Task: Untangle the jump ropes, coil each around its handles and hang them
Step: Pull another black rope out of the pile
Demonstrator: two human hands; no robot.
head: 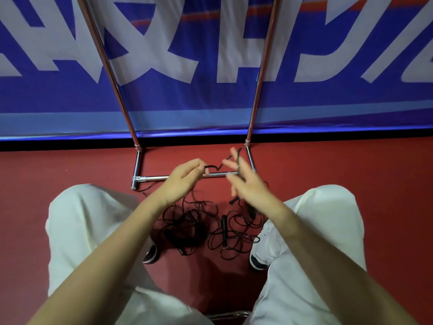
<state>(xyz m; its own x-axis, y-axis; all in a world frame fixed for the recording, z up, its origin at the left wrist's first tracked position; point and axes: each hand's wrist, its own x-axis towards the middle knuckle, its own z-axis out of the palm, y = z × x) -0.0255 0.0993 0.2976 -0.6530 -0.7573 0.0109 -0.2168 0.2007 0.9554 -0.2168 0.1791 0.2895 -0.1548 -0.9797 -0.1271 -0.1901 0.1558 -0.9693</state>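
While a black cord [212, 167] is pinched between the curled fingers of the left hand [185, 177], its other stretch is draped over the spread, straight fingers of the right hand [243, 181] (blurred). The tangled jump ropes [206, 228] are left in a heap on the red floor [70, 167], between two shoes and just before the metal rack [150, 177].

Black jump ropes [194, 227]; red floor [70, 165]; blue banner [210, 102], white lettering; silver rack [154, 177]; white trousers [77, 231].
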